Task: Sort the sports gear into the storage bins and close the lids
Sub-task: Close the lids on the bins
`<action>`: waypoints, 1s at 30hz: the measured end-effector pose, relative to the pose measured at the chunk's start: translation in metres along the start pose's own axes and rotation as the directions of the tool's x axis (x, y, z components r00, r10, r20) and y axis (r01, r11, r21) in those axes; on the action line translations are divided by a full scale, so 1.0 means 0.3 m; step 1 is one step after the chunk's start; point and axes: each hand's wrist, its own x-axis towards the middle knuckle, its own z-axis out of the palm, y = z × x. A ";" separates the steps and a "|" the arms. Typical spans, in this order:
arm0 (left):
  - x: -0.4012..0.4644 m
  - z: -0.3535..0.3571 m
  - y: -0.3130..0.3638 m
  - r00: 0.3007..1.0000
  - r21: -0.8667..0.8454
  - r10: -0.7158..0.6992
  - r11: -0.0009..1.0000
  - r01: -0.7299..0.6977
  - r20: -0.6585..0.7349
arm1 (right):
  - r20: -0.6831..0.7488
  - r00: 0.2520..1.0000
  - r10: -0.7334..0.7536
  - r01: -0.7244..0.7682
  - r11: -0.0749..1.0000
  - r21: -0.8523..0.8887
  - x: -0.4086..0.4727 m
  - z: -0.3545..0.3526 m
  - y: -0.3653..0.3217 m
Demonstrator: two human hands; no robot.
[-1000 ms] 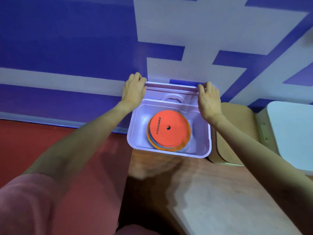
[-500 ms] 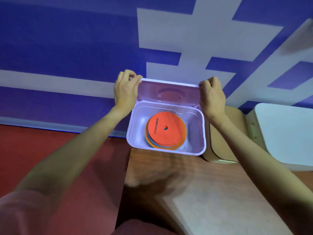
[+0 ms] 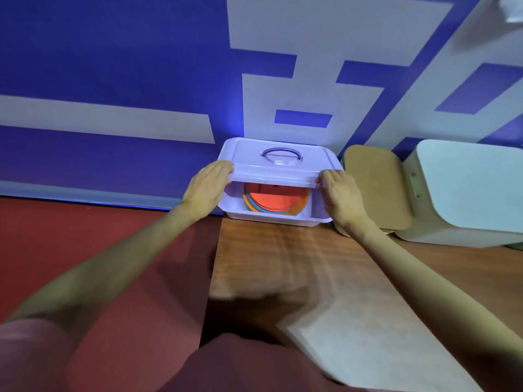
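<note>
Both our hands, left hand [image 3: 208, 185] and right hand [image 3: 339, 190], grip the lid [image 3: 278, 162] half-lowered over the white bin [image 3: 271, 217] holding stacked orange discs [image 3: 276, 200] on the table [image 3: 283, 250].

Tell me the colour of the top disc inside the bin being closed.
Orange-red: the top disc shows under the half-lowered lid in the head view.

Dim, cool light tints everything bluish-violet — a brighter blue glow flares on the wall [image 3: 240, 128] just behind the lid [image 3: 278, 159]. Soft shadows of the arms pool on the wooden table [image 3: 283, 264]. Wide-angle distortion bends the edges; the near foreground smears with motion blur.
</note>
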 end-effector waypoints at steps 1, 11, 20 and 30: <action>-0.012 0.003 0.001 0.997 -0.006 -0.017 1.000 0.017 0.076 | 0.028 1.000 0.011 -0.010 1.000 -0.022 -0.009 0.009 -0.003; -0.012 0.002 0.000 0.936 -0.026 -0.091 0.994 0.106 0.341 | 0.368 0.927 0.077 -0.025 0.989 -0.145 -0.005 0.062 -0.038; -0.029 -0.032 0.007 0.946 -0.106 -0.049 0.991 0.087 0.321 | 0.309 0.949 0.054 -0.021 0.994 -0.110 -0.058 0.078 -0.041; -0.078 -0.032 0.009 0.948 -0.170 0.021 0.985 0.036 0.319 | 0.298 0.951 0.076 -0.051 0.995 -0.092 -0.120 0.093 -0.039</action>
